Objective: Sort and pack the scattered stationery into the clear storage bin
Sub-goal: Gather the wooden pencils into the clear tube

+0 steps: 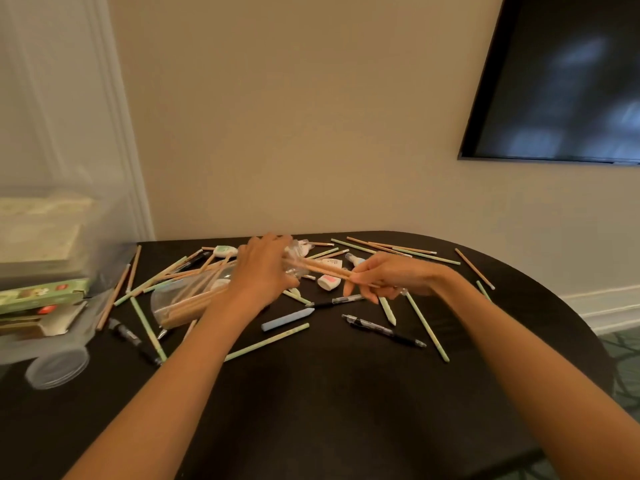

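**Two hands on a pencil bundle above a littered table**

No writing can be read, because the frame is soft. The only label marks are red patches on a green box (pixel 41 296) in the bin and a pink panel on a white tape dispenser (pixel 329 282), and both are too blurred to make out.

Both bare forearms reach in from the bottom edge over the dark table (pixel 329 393). Nearest the person lie a green pencil (pixel 266 342), a blue stick (pixel 287 319) and, to the right, a black pen (pixel 384 330). A black marker (pixel 133 341) lies to the left, near a round clear lid (pixel 57 370).

The clear bin (pixel 100 268) stands at the table's left edge, stacked with boxes.

The left hand (pixel 265 268) is palm down, its fingers curled round the crumpled mouth of a clear pouch (pixel 180 303). The pouch lies slanting toward the near left with wood-coloured pencils inside. The right hand (pixel 388 277), knuckles up, pinches a few wood pencils (pixel 325 269) between thumb and fingers. Their far ends reach the left hand at the pouch mouth. The tape dispenser lies on the table between the two hands, below the bundle.

Farther off, more wood and green pencils lie strewn out to the far rim, crossing one another. Behind them is a beige wall with a dark TV (pixel 561 81) at the upper right.
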The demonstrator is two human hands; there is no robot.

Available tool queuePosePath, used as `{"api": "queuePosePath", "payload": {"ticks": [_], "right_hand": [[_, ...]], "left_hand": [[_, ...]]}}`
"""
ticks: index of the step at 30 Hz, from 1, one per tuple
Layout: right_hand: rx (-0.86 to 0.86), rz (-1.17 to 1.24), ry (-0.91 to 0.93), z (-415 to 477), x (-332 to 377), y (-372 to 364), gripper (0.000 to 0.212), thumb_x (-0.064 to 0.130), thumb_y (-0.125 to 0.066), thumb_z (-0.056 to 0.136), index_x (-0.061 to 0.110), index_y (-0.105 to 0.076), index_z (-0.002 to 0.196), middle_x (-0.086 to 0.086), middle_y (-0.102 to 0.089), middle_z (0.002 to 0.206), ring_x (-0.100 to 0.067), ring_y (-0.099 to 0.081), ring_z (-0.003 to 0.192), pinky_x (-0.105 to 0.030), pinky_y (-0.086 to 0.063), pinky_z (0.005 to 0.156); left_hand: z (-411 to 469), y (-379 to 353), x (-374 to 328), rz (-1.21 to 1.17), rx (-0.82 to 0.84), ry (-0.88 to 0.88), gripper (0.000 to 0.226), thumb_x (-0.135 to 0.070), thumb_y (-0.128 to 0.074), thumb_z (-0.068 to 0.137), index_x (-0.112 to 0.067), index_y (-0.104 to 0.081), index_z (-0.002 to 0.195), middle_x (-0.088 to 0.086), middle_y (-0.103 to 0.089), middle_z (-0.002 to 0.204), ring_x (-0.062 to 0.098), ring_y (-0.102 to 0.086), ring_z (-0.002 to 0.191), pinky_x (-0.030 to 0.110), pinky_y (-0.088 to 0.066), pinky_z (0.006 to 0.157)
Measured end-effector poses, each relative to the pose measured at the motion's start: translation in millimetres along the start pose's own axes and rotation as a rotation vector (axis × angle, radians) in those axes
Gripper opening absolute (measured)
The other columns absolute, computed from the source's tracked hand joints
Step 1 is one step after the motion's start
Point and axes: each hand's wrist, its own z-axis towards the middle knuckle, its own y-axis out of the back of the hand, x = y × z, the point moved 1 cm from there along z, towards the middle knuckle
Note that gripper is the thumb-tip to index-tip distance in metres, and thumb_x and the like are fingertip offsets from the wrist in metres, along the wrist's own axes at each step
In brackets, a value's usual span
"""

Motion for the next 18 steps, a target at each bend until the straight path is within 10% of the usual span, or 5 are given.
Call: {"api": "queuePosePath", "payload": {"ticks": [6, 8, 11, 18], "right_hand": [[-0.298, 0.035, 0.081, 8, 34, -18, 0.018, 0.028, -0.057, 0.091, 0.014, -0.068, 0.088, 0.001, -0.067, 0.081, -0.011, -0.061, 0.070, -0.023, -0.051, 0.063], [-0.507, 0.271, 0.034, 15, 33, -26, 0.017, 0.025, -0.056, 0.092, 0.011, -0.065, 0.093, -0.003, -0.068, 0.088, -0.018, -0.065, 0.081, -0.034, -0.054, 0.083], [-0.675, 0.823, -0.005, 17, 30, -38, 0.014, 0.018, -0.051, 0.094, 0.007, -0.059, 0.093, -0.008, -0.065, 0.085, -0.021, -0.067, 0.076, -0.026, -0.055, 0.074], [-0.549, 1.161, 0.228, 34, 23, -51, 0.059, 0.043, -0.028, 0.100, 0.008, -0.026, 0.146, -0.014, -0.038, 0.146, -0.023, -0.026, 0.140, -0.042, -0.019, 0.113]], "left_hand": [[-31, 0, -17, -0.025, 0.087, -0.102, 0.071, -0.034, -0.072, 0.077, -0.023, -0.040, 0.139, 0.001, -0.048, 0.134, 0.021, -0.043, 0.123, 0.038, -0.037, 0.103], [-36, -3, -20, -0.029, 0.073, -0.044, 0.072, -0.033, -0.073, 0.077, -0.021, -0.039, 0.139, 0.002, -0.047, 0.135, 0.022, -0.042, 0.124, 0.039, -0.038, 0.103], [-38, -9, -20, 0.006, 0.079, 0.040, 0.072, -0.033, -0.072, 0.078, -0.018, -0.038, 0.140, 0.005, -0.043, 0.138, 0.024, -0.038, 0.128, 0.038, -0.036, 0.103], [-18, -26, -45, 0.006, 0.101, 0.022, 0.063, -0.033, -0.072, 0.077, -0.017, -0.046, 0.132, 0.005, -0.049, 0.129, 0.024, -0.044, 0.121, 0.036, -0.039, 0.096]]}}
